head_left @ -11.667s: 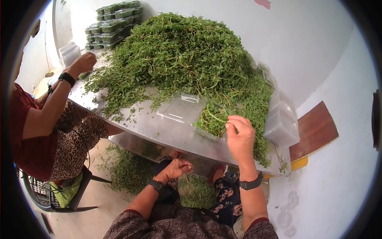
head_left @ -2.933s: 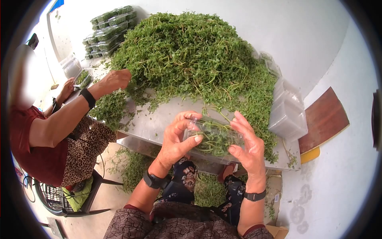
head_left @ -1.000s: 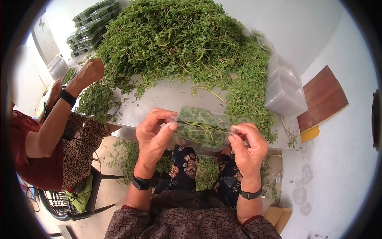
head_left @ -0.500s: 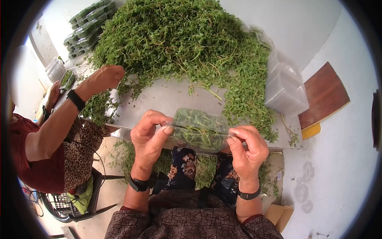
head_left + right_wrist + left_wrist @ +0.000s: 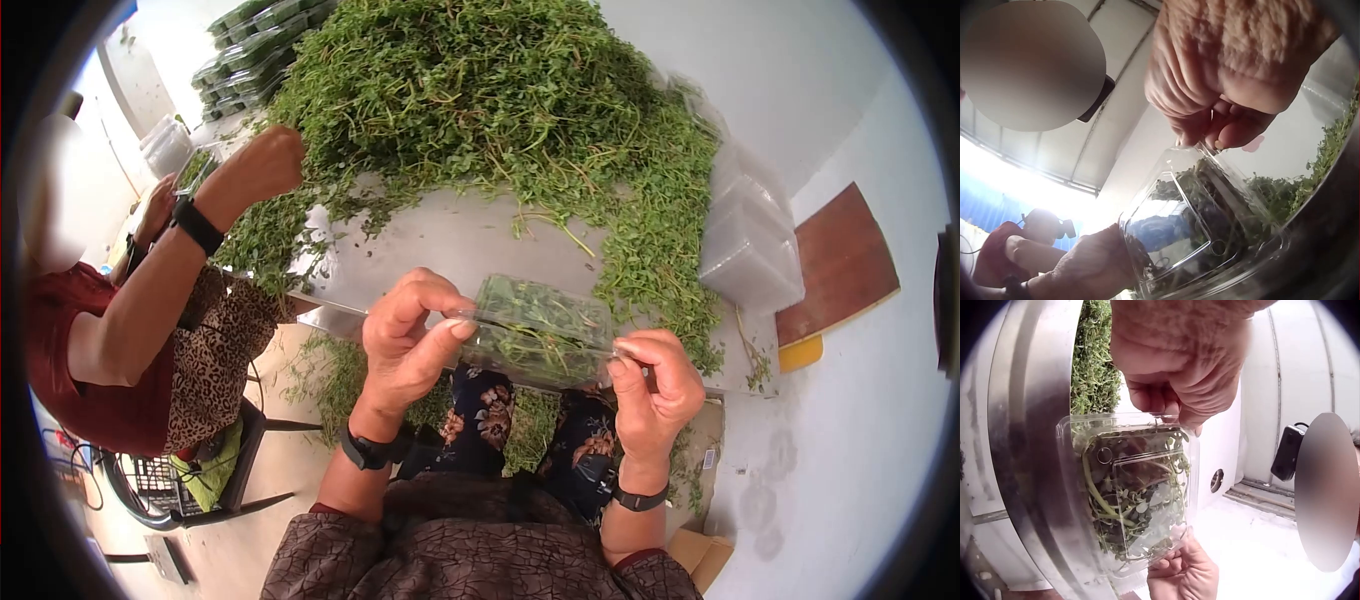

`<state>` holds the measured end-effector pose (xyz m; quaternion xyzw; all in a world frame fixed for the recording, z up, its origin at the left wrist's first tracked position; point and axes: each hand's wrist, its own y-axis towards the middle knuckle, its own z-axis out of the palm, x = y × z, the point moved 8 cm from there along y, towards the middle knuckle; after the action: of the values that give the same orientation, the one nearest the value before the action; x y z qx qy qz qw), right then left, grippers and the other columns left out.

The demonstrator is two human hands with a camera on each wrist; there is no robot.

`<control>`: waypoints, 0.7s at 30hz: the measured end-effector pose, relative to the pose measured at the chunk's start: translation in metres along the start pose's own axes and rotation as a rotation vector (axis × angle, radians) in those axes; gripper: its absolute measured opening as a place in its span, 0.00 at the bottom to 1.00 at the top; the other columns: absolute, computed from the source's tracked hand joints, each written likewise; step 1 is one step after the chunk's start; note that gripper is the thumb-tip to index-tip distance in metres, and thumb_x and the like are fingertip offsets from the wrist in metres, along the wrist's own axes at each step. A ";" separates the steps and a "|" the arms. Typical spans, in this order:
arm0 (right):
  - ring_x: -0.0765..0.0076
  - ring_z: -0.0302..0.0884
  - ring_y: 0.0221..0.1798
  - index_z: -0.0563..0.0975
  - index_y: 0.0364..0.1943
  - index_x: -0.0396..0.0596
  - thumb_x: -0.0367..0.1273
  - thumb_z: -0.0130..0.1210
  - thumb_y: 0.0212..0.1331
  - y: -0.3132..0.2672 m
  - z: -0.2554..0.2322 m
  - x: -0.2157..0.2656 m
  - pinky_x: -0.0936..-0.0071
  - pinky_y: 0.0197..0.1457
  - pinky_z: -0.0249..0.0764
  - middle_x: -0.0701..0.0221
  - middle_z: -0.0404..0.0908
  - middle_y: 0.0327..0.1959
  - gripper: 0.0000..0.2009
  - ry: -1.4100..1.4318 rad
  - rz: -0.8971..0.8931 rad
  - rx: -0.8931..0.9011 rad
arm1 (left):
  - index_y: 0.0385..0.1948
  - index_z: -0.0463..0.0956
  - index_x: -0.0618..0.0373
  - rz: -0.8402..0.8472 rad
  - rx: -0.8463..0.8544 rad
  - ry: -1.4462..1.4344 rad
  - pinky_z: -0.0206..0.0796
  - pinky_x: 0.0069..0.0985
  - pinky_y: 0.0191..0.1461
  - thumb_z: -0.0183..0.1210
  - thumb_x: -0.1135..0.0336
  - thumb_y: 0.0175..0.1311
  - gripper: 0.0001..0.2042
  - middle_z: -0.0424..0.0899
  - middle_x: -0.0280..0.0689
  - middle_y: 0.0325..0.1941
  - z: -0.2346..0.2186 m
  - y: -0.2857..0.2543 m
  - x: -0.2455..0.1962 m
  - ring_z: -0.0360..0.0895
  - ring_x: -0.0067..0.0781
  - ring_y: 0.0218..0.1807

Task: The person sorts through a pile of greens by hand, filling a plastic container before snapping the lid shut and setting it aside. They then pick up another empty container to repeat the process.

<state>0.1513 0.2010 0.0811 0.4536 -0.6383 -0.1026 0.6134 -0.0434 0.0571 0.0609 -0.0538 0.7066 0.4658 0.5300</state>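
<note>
A clear plastic clamshell box [image 5: 540,335] of leafy green stems hangs level in front of the table's near edge, above the person's lap. My left hand [image 5: 412,335] pinches its left end between thumb and fingers. At the opposite end, my right hand [image 5: 655,388] pinches the rim near the corner. In the left wrist view the lid [image 5: 1141,494] lies over the greens, with stems and small leaves pressed beneath it. The right wrist view shows the right fingertips [image 5: 1194,132] right at the box's edge, and the left hand [image 5: 1094,262] at the far side.
A large heap of greens [image 5: 470,100] covers the metal table [image 5: 400,240]. Nested clear boxes [image 5: 750,245] stand at its right, stacked filled boxes [image 5: 255,60] at the back left. Another person's arm [image 5: 150,300] reaches in from the left. Loose greens [image 5: 340,390] lie on the floor.
Earlier the box lay open on the table while my right hand held a stem over it. Since then both hands have lifted it, its lid folded over; recently they keep their pinch.
</note>
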 end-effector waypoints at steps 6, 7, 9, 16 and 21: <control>0.78 0.71 0.25 0.78 0.31 0.40 0.22 0.63 0.49 0.001 0.000 -0.001 0.83 0.25 0.63 0.67 0.79 0.29 0.06 0.004 -0.009 -0.004 | 0.29 0.77 0.61 0.114 0.029 0.112 0.66 0.25 0.37 0.63 0.76 0.50 0.05 0.78 0.37 0.27 0.000 0.006 -0.009 0.74 0.31 0.31; 0.77 0.71 0.25 0.78 0.30 0.40 0.22 0.63 0.48 0.001 0.000 -0.001 0.83 0.25 0.63 0.67 0.79 0.29 0.06 0.009 -0.006 -0.003 | 0.28 0.77 0.61 0.140 0.034 0.131 0.66 0.25 0.36 0.63 0.76 0.50 0.05 0.78 0.37 0.26 0.001 0.006 -0.010 0.75 0.31 0.30; 0.77 0.71 0.25 0.77 0.30 0.40 0.22 0.62 0.49 0.002 0.001 0.001 0.82 0.25 0.63 0.67 0.79 0.28 0.06 0.000 -0.024 0.005 | 0.28 0.76 0.61 0.139 0.040 0.135 0.64 0.24 0.35 0.62 0.73 0.52 0.05 0.76 0.36 0.27 0.001 0.006 -0.010 0.72 0.29 0.30; 0.72 0.72 0.24 0.76 0.29 0.41 0.24 0.62 0.50 0.005 0.003 0.005 0.80 0.26 0.65 0.66 0.79 0.25 0.06 -0.037 -0.076 0.032 | 0.30 0.72 0.60 0.283 0.075 0.221 0.67 0.27 0.30 0.61 0.77 0.50 0.07 0.79 0.36 0.25 0.004 0.008 -0.017 0.74 0.34 0.26; 0.69 0.73 0.25 0.76 0.29 0.41 0.25 0.62 0.50 0.004 0.003 0.001 0.78 0.28 0.67 0.66 0.78 0.25 0.06 -0.037 -0.079 0.042 | 0.30 0.71 0.59 0.285 0.088 0.211 0.66 0.27 0.30 0.61 0.77 0.51 0.08 0.79 0.36 0.25 0.005 0.008 -0.015 0.73 0.34 0.26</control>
<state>0.1467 0.2014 0.0836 0.4893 -0.6332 -0.1219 0.5872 -0.0374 0.0590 0.0779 0.0212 0.7785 0.4965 0.3834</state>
